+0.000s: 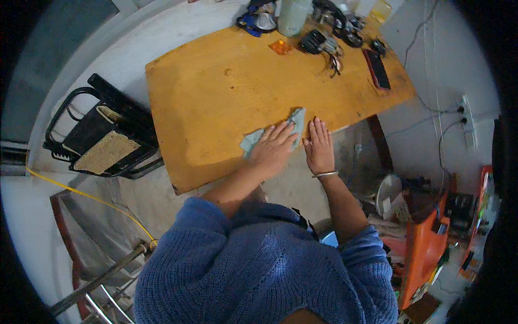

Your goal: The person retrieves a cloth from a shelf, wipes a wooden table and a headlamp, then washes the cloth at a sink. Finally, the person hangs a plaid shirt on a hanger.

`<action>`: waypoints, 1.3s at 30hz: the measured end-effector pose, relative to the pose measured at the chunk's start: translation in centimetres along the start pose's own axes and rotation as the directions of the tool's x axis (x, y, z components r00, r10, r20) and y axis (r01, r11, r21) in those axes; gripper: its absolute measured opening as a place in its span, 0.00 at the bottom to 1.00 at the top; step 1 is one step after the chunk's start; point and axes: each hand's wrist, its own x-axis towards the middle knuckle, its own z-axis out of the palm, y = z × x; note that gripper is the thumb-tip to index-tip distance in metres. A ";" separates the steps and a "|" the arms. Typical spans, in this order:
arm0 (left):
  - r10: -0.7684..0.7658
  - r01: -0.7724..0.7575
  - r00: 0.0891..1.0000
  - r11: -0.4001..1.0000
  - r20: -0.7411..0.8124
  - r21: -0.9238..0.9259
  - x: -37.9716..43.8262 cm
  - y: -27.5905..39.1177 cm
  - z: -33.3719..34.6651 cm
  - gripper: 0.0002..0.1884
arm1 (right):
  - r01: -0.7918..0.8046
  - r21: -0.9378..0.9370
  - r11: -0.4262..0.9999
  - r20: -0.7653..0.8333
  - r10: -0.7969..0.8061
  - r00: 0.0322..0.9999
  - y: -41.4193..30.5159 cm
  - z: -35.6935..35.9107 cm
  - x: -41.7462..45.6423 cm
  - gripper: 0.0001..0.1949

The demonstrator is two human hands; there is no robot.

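Note:
A pale green cloth [298, 117] lies bunched on the yellow wooden table [202, 105], near its front edge. My left hand [275, 146] presses down on the cloth with the palm, and parts of it stick out on both sides of the fingers. Just to the right, my right hand [320, 146] rests flat at the table's front edge with nothing in it. A metal bangle [325, 174] circles the right wrist.
At the back stand a translucent container [293, 18], an orange packet [280, 47], a black device with loose wires [313, 41] and a phone [377, 69]. A folded black-framed chair [105, 133] leans left of the table. A metal railing [101, 273] is at lower left.

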 end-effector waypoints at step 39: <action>-0.214 0.153 0.976 0.564 0.035 -0.811 -6.3 -9.6 -15.2 0.08 | -0.282 0.841 0.462 0.185 0.245 0.952 -20.4 -0.1 0.5 0.12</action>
